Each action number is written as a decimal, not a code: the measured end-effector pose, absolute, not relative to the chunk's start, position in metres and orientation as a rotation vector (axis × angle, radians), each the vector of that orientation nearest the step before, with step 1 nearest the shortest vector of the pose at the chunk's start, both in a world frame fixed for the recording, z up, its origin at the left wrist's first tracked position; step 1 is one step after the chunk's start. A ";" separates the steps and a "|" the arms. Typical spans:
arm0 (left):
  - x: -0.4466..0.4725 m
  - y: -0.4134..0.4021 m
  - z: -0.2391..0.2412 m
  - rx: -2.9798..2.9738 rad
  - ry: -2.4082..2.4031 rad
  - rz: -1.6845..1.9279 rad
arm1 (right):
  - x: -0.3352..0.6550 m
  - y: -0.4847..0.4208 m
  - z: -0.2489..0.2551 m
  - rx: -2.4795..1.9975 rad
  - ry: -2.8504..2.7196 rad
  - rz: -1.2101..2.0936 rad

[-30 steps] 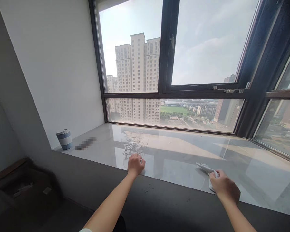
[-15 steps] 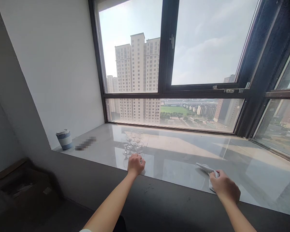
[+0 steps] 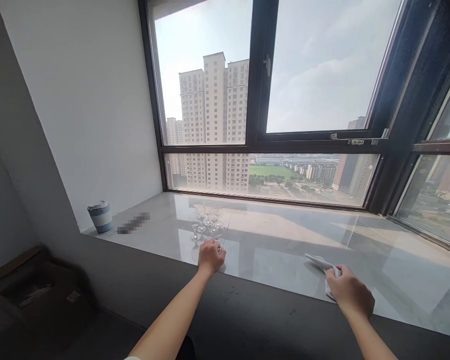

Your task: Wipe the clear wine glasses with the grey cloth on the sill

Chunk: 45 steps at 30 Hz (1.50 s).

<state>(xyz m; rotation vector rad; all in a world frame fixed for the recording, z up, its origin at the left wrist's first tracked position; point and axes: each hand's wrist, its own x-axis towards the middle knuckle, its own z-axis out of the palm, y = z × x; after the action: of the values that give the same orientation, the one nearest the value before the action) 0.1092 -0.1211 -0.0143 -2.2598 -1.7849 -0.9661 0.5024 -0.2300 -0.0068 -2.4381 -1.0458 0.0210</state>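
Note:
Several clear stemmed glasses [image 3: 207, 221] stand grouped on the glossy grey window ledge [image 3: 277, 250]. My left hand [image 3: 210, 255] is closed around the nearest glass of the group, at its front edge. To the right, my right hand [image 3: 349, 291] is closed on a white cloth [image 3: 320, 264] that lies partly spread on the ledge near its front edge. Both forearms reach in from the bottom of the view.
A blue-and-white lidded cup [image 3: 99, 216] stands at the ledge's far left by the white wall, next to a blurred dark object [image 3: 133, 223]. Large dark-framed windows [image 3: 260, 100] close off the back. A dark box [image 3: 30, 285] sits on the floor at lower left.

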 end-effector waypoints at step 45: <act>0.109 -0.121 -0.015 -2.270 -1.796 -0.939 | 0.504 -0.230 -0.009 -2.428 -1.045 0.034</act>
<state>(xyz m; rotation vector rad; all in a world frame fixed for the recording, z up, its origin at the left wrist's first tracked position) 0.1094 -0.1207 -0.0146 -2.2698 -1.7957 -0.9387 0.5042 -0.2300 -0.0087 -2.4284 -1.0448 0.0339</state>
